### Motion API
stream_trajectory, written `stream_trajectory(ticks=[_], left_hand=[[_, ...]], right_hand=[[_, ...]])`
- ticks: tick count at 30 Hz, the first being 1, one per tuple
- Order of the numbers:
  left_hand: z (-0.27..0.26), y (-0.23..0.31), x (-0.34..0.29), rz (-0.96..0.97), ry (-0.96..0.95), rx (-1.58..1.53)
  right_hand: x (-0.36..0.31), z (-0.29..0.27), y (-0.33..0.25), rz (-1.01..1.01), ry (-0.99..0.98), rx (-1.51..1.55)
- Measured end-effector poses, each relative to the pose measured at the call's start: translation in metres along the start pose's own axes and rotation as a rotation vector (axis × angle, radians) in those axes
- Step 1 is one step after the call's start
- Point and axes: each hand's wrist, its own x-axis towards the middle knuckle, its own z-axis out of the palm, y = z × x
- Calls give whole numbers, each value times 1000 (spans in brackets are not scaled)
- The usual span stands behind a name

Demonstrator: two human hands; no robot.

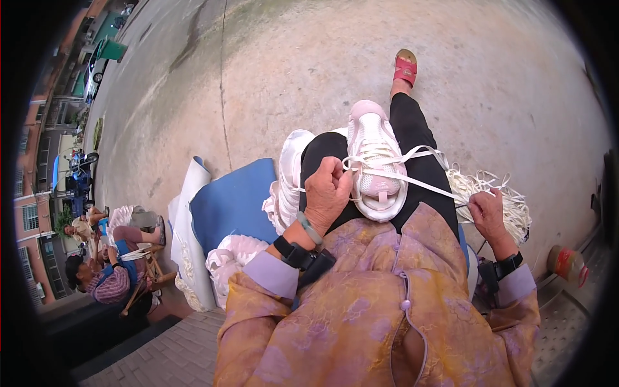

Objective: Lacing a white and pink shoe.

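Note:
A white and pale pink sneaker (pixel 376 161) lies on my lap, toe pointing away from me. White shoelace (pixel 412 182) crosses its upper in loose loops, and one length stretches toward my right hand. My left hand (pixel 327 192) is closed in a pinch on the lace at the shoe's left side. Off to the right of the shoe, my right hand (pixel 487 214) is closed around a thin dark hook-like tool (pixel 461 206); its tip is near the lace, and whether they touch is too small to tell.
A heap of white laces (pixel 500 200) sits by my right thigh. More pale pink shoes (pixel 281 200) are at my left, beside a blue sheet (pixel 235 203). A red-lidded jar (pixel 566 263) is at the far right. A seated person (pixel 116 284) is at the left.

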Motion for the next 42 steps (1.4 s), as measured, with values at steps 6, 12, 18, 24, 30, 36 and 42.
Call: stream_trajectory(ticks=[6,12,18,24,30,36,42], left_hand=[[4,-7,16,-101,16,-72],[1,4,23,-331,-40,-411],[-20,-2,31,-430,-393,-869],[-33,6,36,-424,-512,-665],[-29,8,34,-458,-471,-810],[-26,10,40,-379,-533,-767],[-24,-1,36,-281,-487,-592]], right_hand=[[44,2,-34,-125,42,6],[77,13,-78,-277,146,160],[93,26,-99,-363,32,156],[90,33,-98,-327,44,221],[88,33,-101,-272,56,453],[92,28,-107,-193,-15,612],[82,7,-98,-104,-120,657]])
